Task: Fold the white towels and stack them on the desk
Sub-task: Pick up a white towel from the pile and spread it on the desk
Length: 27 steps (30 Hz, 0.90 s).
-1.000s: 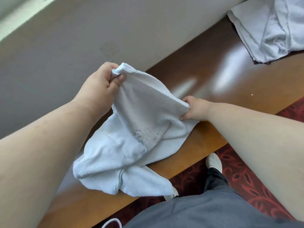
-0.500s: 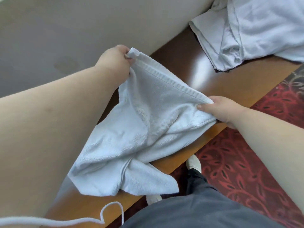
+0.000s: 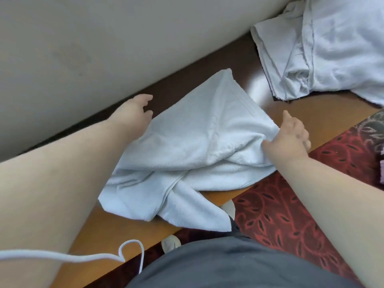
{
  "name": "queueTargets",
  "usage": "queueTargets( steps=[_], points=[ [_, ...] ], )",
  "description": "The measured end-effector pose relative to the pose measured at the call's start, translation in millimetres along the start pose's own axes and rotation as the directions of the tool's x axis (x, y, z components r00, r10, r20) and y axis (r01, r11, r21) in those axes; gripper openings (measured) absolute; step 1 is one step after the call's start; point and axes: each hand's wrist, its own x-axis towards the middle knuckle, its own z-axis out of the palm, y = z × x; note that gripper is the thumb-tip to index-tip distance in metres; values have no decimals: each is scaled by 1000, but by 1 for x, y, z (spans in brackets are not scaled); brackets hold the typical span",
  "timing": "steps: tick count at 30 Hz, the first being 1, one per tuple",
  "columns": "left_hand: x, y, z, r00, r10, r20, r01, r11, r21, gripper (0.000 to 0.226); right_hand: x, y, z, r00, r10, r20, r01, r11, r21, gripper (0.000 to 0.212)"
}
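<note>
A white cord (image 3: 62,255) crosses the lower left. The left hand (image 3: 133,113) hovers at the tabletop's (image 3: 311,115) far edge, fingers loosely spread, empty, just beside the white towel (image 3: 197,146). That towel lies crumpled over the near edge, the right hand (image 3: 288,138) pinching its right side. More white towels (image 3: 324,46) are heaped at the far right corner.
</note>
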Motion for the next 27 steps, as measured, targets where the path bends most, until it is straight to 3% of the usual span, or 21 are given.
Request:
queueTargets(
  steps=[2, 4, 7, 10, 12, 14, 17, 19, 21, 23, 25, 27],
  points=[
    [-19, -42, -12, 991, -96, -91, 94, 995, -24, 45, -16, -29, 6, 977, -215, 7, 215, 974, -69, 85],
    [-43, -84, -20, 969, -171, -180, 174, 985, 5, 43, -41, -63, 17, 905, -420, 65, 424, 902, -82, 78],
    [-89, -136, -21, 925, -291, -245, 289, 956, -44, 57, -91, -118, 41, 701, -687, 191, 706, 707, -42, 69],
    [-138, -167, -2, 892, -435, -119, 409, 892, -191, 79, -140, -167, 69, 500, -790, 356, 846, 533, -6, 64],
    [-164, -176, 16, 865, -500, 46, 491, 821, -292, 83, -163, -196, 84, 483, -784, 390, 860, 509, -42, 57],
    [-180, -181, 34, 840, -513, 177, 541, 767, -346, 77, -176, -222, 92, 524, -766, 371, 838, 541, -68, 51],
    [-185, -184, 54, 833, -509, 218, 551, 719, -424, 69, -185, -253, 96, 545, -778, 313, 824, 565, -31, 55],
    [-183, -183, 59, 825, -550, 129, 537, 694, -478, 72, -188, -271, 99, 491, -819, 297, 868, 490, -85, 61],
    [-178, -185, 59, 770, -636, 41, 542, 620, -567, 82, -192, -288, 105, 422, -820, 386, 906, 375, -196, 68],
    [-174, -189, 56, 738, -669, 87, 566, 544, -620, 83, -196, -304, 114, 396, -756, 521, 913, 265, -310, 75],
    [-170, -195, 54, 782, -606, 145, 569, 599, -564, 51, -200, -316, 121, 408, -686, 603, 891, 155, -427, 73],
    [-172, -198, 52, 842, -532, 86, 479, 666, -572, 21, -202, -328, 124, 402, -639, 655, 861, 22, -507, 63]
  ],
)
